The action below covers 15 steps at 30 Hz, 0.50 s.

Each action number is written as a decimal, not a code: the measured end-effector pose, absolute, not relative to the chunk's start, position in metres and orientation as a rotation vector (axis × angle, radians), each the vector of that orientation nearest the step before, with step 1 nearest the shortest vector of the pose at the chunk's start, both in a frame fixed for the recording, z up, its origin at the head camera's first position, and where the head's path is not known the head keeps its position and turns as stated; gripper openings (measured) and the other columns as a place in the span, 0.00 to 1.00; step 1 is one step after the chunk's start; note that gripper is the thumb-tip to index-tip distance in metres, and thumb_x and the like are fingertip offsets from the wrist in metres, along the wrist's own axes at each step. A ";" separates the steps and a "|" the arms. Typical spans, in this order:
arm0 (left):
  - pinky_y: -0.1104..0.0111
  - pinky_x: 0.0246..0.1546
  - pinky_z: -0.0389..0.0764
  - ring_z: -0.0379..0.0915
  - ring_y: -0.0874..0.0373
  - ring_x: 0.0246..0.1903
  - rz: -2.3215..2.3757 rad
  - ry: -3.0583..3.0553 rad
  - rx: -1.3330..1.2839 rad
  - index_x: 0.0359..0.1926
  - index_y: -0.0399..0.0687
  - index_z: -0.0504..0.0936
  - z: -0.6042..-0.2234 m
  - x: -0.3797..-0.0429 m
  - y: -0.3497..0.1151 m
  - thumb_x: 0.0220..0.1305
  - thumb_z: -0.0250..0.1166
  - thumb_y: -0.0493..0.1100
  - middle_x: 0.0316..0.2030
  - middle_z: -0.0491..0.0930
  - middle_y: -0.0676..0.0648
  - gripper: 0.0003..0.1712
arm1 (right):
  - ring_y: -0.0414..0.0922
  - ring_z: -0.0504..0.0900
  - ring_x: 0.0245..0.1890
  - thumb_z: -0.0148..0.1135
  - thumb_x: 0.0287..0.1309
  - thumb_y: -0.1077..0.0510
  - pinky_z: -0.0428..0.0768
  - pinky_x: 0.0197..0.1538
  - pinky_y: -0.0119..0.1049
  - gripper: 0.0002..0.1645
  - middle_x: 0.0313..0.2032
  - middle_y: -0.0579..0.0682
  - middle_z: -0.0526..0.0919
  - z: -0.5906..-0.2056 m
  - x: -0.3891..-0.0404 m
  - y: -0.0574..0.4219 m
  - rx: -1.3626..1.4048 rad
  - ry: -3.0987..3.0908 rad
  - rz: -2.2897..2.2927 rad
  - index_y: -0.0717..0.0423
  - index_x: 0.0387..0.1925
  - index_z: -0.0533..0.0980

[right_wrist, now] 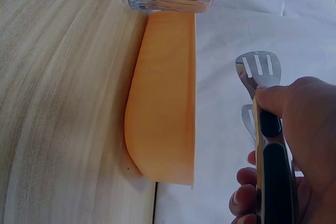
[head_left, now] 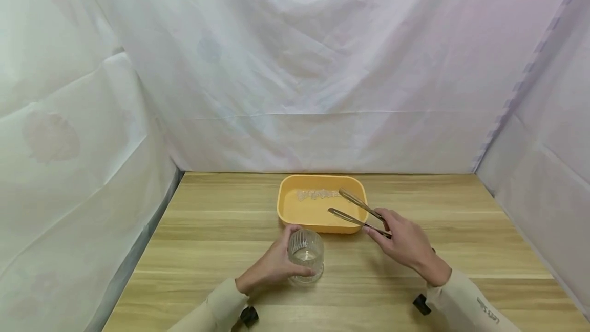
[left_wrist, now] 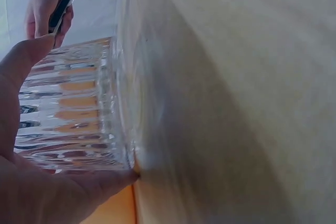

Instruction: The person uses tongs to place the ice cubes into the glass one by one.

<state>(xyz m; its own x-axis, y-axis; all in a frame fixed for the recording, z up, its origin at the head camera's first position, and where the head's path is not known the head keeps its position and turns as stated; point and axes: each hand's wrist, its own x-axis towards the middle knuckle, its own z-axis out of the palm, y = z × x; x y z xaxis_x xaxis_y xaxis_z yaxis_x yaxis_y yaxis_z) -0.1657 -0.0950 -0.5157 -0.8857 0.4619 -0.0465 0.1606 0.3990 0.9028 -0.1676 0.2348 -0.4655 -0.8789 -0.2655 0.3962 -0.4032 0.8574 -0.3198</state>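
Note:
My left hand [head_left: 278, 261] grips a clear ribbed glass [head_left: 306, 250] that stands on the table just in front of an orange tray [head_left: 295, 216]. In the left wrist view thumb and fingers lie on either side of the glass [left_wrist: 73, 103]. My right hand [head_left: 407, 240] holds metal tongs [head_left: 352, 199] with dark grips, their two arms spread apart. The slotted tips of the tongs [right_wrist: 258, 69] hang over the right part of the tray, with nothing between them. Small clear pieces [head_left: 318, 194] lie in a row along the tray's far side.
The wooden table [head_left: 221, 240] reaches back to a white cloth [head_left: 295, 76] hanging behind it. More white cloth [head_left: 60, 158] hangs on the left and right sides. A dark band sits at each wrist.

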 end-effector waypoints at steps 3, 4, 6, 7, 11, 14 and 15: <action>0.46 0.59 0.71 0.71 0.49 0.59 1.435 2.372 0.550 0.69 0.61 0.58 -0.514 -0.168 -0.098 0.40 0.82 0.57 0.59 0.73 0.47 0.58 | 0.33 0.61 0.17 0.71 0.56 0.44 0.62 0.19 0.28 0.28 0.25 0.40 0.70 -0.464 -0.170 0.235 0.516 -2.673 0.550 0.55 0.53 0.77; 0.46 0.59 0.71 0.71 0.49 0.59 1.421 2.374 0.554 0.70 0.61 0.58 -0.514 -0.169 -0.099 0.40 0.82 0.58 0.59 0.73 0.47 0.58 | 0.33 0.61 0.17 0.71 0.56 0.45 0.61 0.19 0.28 0.28 0.25 0.40 0.70 -0.464 -0.170 0.235 0.524 -2.663 0.541 0.54 0.53 0.77; 0.47 0.59 0.72 0.71 0.49 0.58 1.401 2.373 0.559 0.71 0.61 0.58 -0.514 -0.170 -0.100 0.41 0.82 0.58 0.59 0.73 0.47 0.59 | 0.33 0.61 0.17 0.72 0.55 0.45 0.62 0.19 0.28 0.28 0.24 0.39 0.70 -0.463 -0.172 0.235 0.539 -2.651 0.529 0.54 0.54 0.77; 0.47 0.59 0.72 0.71 0.50 0.58 1.394 2.375 0.561 0.70 0.61 0.58 -0.514 -0.170 -0.101 0.41 0.82 0.58 0.59 0.73 0.47 0.59 | 0.32 0.61 0.17 0.72 0.55 0.45 0.62 0.19 0.27 0.28 0.24 0.39 0.70 -0.463 -0.173 0.235 0.548 -2.644 0.525 0.53 0.54 0.77; 0.48 0.59 0.72 0.71 0.50 0.58 1.378 2.381 0.572 0.71 0.60 0.58 -0.514 -0.170 -0.102 0.41 0.82 0.58 0.59 0.73 0.48 0.59 | 0.33 0.60 0.16 0.71 0.57 0.45 0.61 0.18 0.28 0.26 0.23 0.39 0.69 -0.460 -0.177 0.234 0.559 -2.648 0.520 0.53 0.52 0.77; 0.49 0.58 0.72 0.71 0.50 0.58 1.378 2.384 0.573 0.70 0.60 0.58 -0.514 -0.170 -0.102 0.41 0.82 0.58 0.59 0.73 0.48 0.59 | 0.33 0.59 0.16 0.69 0.58 0.44 0.61 0.18 0.28 0.25 0.23 0.40 0.69 -0.457 -0.180 0.235 0.552 -2.664 0.516 0.53 0.50 0.76; 0.49 0.58 0.72 0.71 0.50 0.58 1.381 2.383 0.573 0.70 0.60 0.58 -0.514 -0.171 -0.102 0.41 0.82 0.58 0.59 0.73 0.48 0.58 | 0.34 0.59 0.15 0.69 0.58 0.43 0.61 0.18 0.29 0.24 0.23 0.40 0.69 -0.456 -0.182 0.235 0.550 -2.670 0.513 0.54 0.49 0.76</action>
